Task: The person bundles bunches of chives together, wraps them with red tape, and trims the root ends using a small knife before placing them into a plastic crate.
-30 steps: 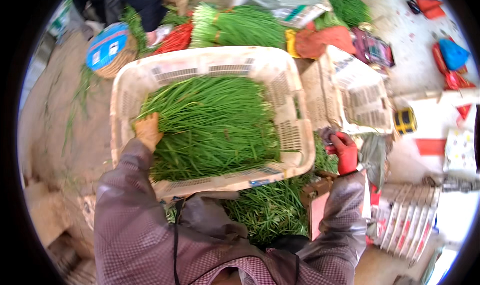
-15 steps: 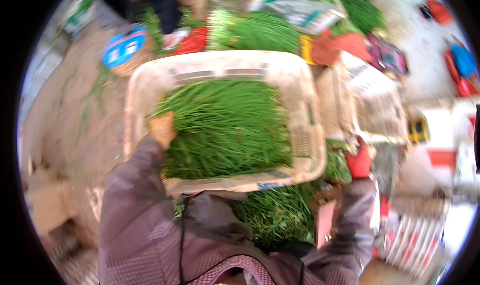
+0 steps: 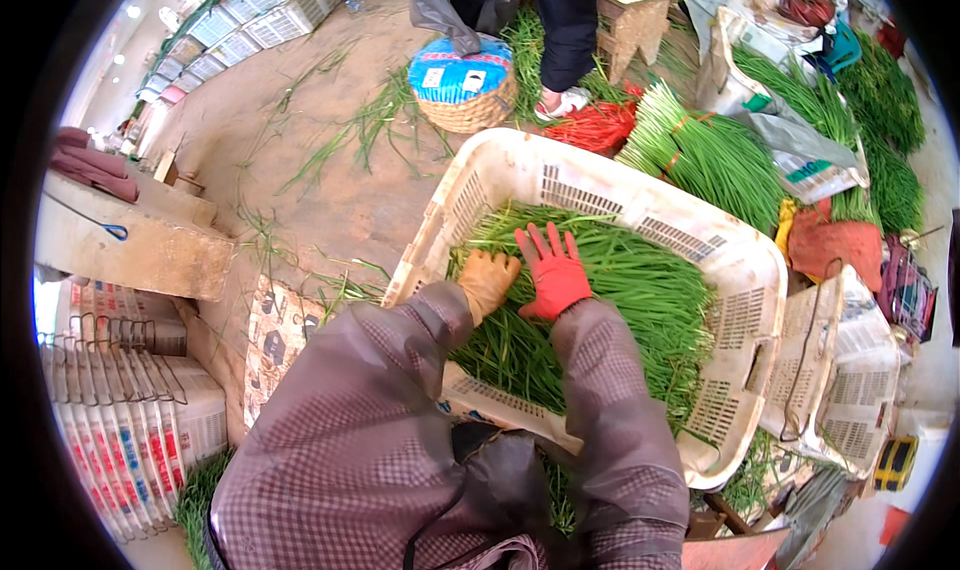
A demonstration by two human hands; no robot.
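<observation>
Loose garlic chives lie in a layer inside a white plastic basket in front of me. My right hand, in a red glove, rests flat on the chives with its fingers spread. Just left of it, my left hand, in a tan glove, has its fingers bent over the chives at the basket's left end. The stalks under its fingers are partly hidden. Both hands are inside the basket and close together.
Beyond the basket lie a tied bundle of chives and red ties. A woven basket with a blue top stands near a person's legs. Another white basket is at right; stacked crates stand at left.
My right hand has come from the white basket at the right onto the chives, its fingers now spread. The view has turned left, so the basket appears farther right and tilted.
</observation>
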